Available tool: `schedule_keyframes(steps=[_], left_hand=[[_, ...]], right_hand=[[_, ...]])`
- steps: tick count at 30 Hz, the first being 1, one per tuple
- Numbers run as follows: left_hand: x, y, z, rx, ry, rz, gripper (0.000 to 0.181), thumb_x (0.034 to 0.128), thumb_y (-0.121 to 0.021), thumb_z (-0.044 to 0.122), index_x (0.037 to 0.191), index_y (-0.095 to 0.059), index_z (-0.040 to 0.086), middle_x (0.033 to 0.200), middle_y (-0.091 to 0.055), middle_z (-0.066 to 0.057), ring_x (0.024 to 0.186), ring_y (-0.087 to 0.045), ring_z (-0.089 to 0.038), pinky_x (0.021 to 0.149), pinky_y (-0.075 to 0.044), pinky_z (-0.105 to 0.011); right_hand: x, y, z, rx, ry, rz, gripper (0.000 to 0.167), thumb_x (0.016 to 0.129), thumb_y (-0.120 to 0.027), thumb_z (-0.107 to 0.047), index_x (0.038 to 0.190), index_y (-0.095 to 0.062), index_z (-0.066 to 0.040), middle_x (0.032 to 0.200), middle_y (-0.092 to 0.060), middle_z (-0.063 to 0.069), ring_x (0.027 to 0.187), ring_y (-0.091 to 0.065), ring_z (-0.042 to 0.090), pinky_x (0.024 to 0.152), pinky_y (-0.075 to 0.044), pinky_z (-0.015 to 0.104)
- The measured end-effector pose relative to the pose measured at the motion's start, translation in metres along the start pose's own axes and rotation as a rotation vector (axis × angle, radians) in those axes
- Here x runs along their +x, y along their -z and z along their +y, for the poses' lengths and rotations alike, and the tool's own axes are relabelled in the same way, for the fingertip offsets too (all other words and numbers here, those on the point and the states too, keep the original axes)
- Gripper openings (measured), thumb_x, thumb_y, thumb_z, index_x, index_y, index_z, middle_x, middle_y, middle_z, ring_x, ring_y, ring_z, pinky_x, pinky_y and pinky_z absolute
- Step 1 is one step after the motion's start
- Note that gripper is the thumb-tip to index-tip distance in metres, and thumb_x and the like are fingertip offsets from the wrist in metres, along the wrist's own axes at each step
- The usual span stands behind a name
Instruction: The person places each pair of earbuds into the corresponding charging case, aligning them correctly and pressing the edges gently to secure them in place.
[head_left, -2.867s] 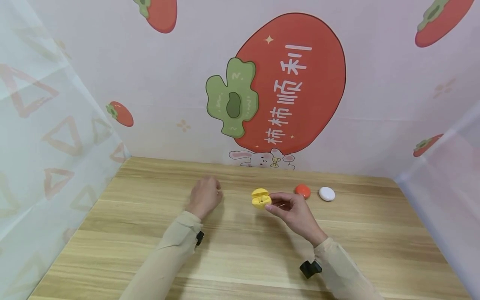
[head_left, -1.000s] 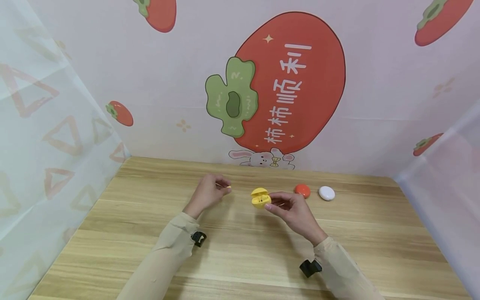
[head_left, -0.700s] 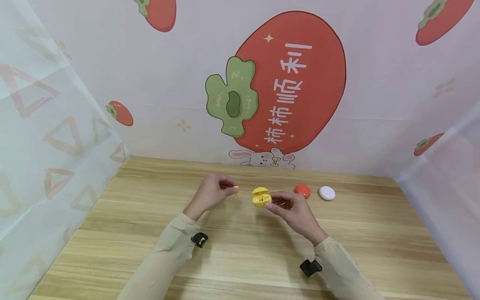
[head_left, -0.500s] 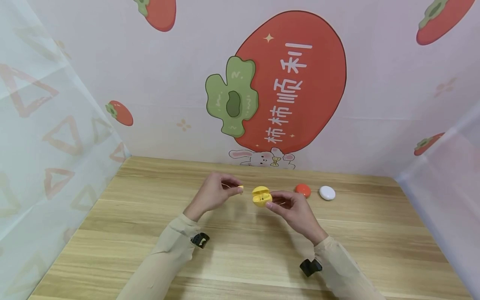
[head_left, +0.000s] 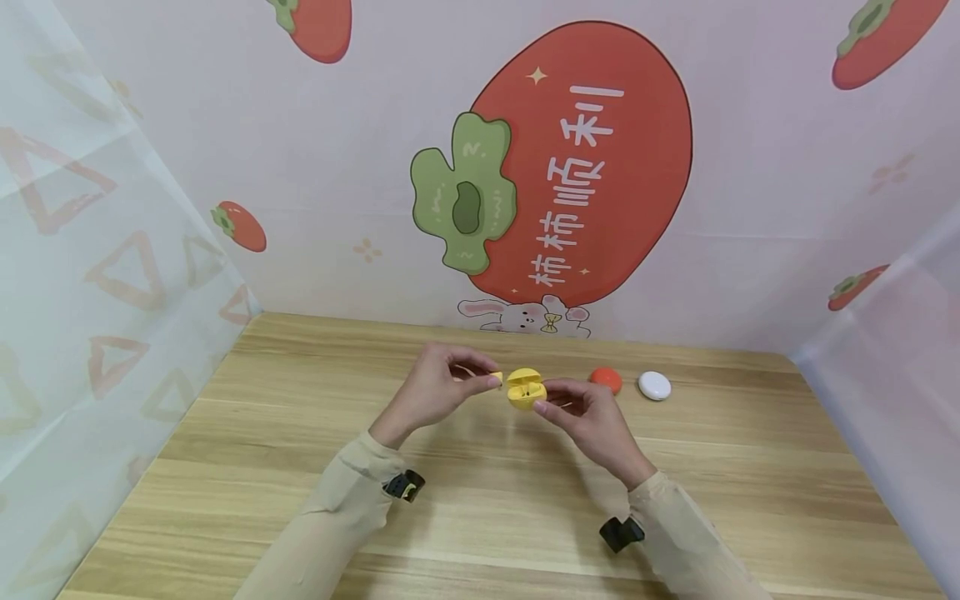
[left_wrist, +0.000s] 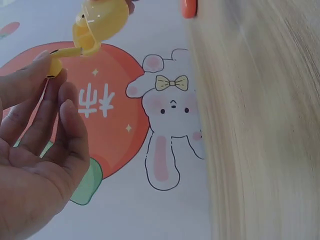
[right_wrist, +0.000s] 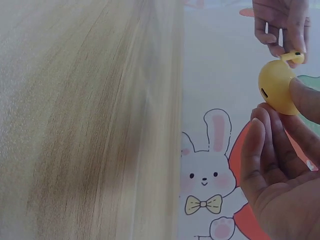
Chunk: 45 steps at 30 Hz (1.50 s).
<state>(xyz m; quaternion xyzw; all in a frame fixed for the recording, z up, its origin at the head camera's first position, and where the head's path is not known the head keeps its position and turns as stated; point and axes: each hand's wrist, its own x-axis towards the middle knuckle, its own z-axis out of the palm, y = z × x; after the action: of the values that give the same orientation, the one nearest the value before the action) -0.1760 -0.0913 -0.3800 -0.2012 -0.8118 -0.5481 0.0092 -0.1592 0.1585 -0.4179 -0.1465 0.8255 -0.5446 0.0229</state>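
Observation:
My left hand (head_left: 433, 385) pinches a yellow earbud (left_wrist: 55, 68) between thumb and fingertips. Its stem points at the yellow earbud case (head_left: 527, 397), and in the left wrist view the tip overlaps the case's edge; I cannot tell if they touch. The round case, lid raised, is held above the table by the thumb and fingers of my right hand (head_left: 596, 422). Something with dark spots, seemingly another earbud, sits inside. In the right wrist view the outer shell of the case hides its inside, and the earbud (right_wrist: 296, 57) shows just beyond it.
Behind my right hand, a red round case (head_left: 606, 381) and a white round case (head_left: 655, 386) lie on the wooden table (head_left: 480, 517). A printed cloth wall (head_left: 337, 275) rises at the table's back edge, with more cloth at both sides.
My left hand has moved right, bringing the earbud from well left of the case to right beside it. The case in my right hand has tilted and shifted only slightly.

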Motion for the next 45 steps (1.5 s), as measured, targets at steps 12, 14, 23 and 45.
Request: schedule_keyframes(steps=[12, 14, 23, 45], left_hand=[[-0.002, -0.01, 0.001, -0.055, -0.028, 0.023, 0.011, 0.0857, -0.083, 0.011, 0.096, -0.08, 0.009, 0.089, -0.074, 0.001, 0.08, -0.067, -0.016, 0.072, -0.057, -0.033], [-0.002, -0.011, 0.002, -0.057, -0.032, 0.028, 0.011, 0.0859, -0.083, 0.012, 0.096, -0.081, 0.009, 0.09, -0.075, 0.0, 0.081, -0.067, -0.016, 0.073, -0.057, -0.033], [-0.001, -0.017, 0.003, -0.023, -0.052, 0.062, 0.011, 0.0863, -0.082, 0.012, 0.096, -0.08, 0.008, 0.09, -0.075, 0.002, 0.079, -0.067, -0.015, 0.073, -0.057, -0.036], [-0.001, -0.031, 0.006, 0.093, -0.1, 0.115, 0.008, 0.0862, -0.082, 0.009, 0.094, -0.08, 0.008, 0.092, -0.074, 0.001, 0.075, -0.062, -0.012, 0.067, -0.055, -0.027]], right_hand=[[0.0, -0.001, 0.0, -0.014, -0.011, 0.008, 0.032, 0.092, -0.077, -0.015, 0.12, -0.072, -0.001, 0.109, -0.073, 0.009, 0.096, -0.068, 0.022, 0.081, -0.057, 0.028], [0.0, 0.0, -0.001, -0.021, -0.021, 0.012, 0.032, 0.092, -0.077, -0.016, 0.12, -0.071, -0.001, 0.109, -0.073, 0.009, 0.097, -0.068, 0.022, 0.082, -0.057, 0.028], [0.0, 0.0, -0.003, -0.032, -0.044, 0.01, 0.033, 0.093, -0.077, -0.019, 0.12, -0.071, -0.002, 0.109, -0.072, 0.009, 0.098, -0.068, 0.022, 0.083, -0.058, 0.029], [0.001, -0.002, -0.006, -0.01, -0.012, 0.021, 0.03, 0.094, -0.075, -0.018, 0.119, -0.072, -0.002, 0.108, -0.072, 0.01, 0.098, -0.068, 0.022, 0.083, -0.057, 0.028]])
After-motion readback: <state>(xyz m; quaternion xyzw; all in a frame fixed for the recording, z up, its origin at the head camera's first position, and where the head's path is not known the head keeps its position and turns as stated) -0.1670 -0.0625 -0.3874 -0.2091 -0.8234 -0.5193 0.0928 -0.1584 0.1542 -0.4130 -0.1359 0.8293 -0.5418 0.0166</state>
